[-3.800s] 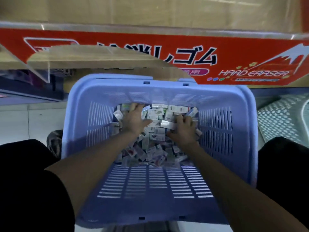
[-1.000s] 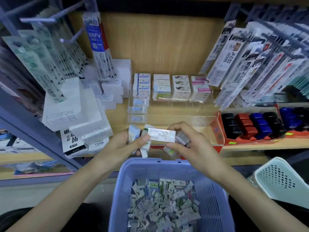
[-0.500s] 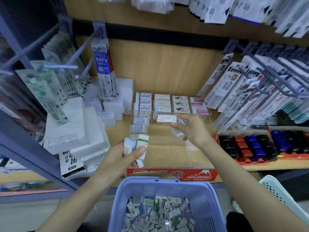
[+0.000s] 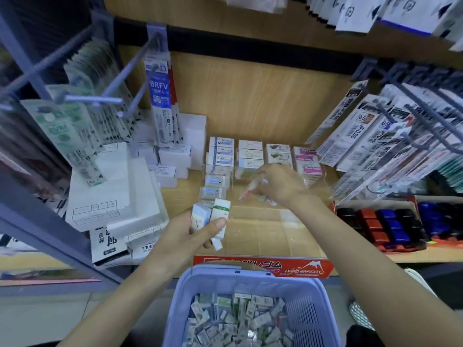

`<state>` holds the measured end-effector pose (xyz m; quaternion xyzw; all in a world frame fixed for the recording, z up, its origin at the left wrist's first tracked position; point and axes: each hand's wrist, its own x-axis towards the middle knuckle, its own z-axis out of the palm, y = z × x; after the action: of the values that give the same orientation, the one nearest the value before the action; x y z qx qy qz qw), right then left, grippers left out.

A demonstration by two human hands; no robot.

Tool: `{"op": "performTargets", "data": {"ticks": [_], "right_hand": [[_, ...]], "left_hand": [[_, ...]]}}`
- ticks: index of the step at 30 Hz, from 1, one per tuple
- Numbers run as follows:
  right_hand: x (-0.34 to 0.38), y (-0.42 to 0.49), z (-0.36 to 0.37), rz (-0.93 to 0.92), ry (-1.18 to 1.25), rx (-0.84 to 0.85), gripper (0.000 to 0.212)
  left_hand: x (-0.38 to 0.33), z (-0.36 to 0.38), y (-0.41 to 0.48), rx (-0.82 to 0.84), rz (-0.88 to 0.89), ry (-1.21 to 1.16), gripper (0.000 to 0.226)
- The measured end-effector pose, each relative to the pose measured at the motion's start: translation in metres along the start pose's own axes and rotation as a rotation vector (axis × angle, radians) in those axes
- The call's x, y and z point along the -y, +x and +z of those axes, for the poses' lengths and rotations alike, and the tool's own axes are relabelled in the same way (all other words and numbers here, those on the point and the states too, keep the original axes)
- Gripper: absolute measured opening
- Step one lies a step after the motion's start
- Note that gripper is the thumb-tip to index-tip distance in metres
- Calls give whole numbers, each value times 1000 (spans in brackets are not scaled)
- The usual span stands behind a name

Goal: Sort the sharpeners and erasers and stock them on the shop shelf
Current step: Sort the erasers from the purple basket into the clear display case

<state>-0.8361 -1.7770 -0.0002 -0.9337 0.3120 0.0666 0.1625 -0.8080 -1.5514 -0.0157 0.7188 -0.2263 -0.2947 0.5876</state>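
**One eraser seems placed, more still in hand**

The right hand [image 4: 278, 186], pinching blurred packets [image 4: 250, 190], has drawn back from the eraser rows [image 4: 250, 156] in the clear tray [image 4: 270, 234]. Its white eraser was probably left there. The left hand [image 4: 190, 234] grips spare erasers [image 4: 220, 214] above the basket [image 4: 213, 274].

Left hand [image 4: 193, 234], right hand [image 4: 280, 186], seemingly curled

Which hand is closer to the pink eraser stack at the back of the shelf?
Right. The right hand is just in front of the pink eraser stack; the left hand, gripping erasers, sits farther forward and left.
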Motion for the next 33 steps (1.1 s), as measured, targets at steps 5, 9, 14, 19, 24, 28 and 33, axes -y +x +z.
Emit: {"op": "performTargets", "data": {"ticks": [5, 9, 14, 19, 24, 28, 33], "right_hand": [[-19, -36, 8, -7, 491, -196, 25], [-15, -78, 5, 53, 1114, -106, 10], [-10, -109, 16, 142, 1567, 273, 22], [-13, -115, 28, -24, 1528, 209, 25], [-13, -114, 40, -32, 1411, 119, 29], [-13, -115, 45, -11, 1216, -24, 23], [-18, -117, 44, -40, 988, -36, 28]], "left_hand": [[1, 2, -3, 9, -12, -42, 20], [5, 4, -2, 4, -24, -30, 13], [6, 13, 1, 14, 1, 5, 14], [9, 16, 4, 6, -1, -8, 25], [8, 19, 6, 46, 39, 48, 19], [8, 21, 8, 57, 40, 37, 28], [13, 19, 9, 69, 20, 47, 23]]}}
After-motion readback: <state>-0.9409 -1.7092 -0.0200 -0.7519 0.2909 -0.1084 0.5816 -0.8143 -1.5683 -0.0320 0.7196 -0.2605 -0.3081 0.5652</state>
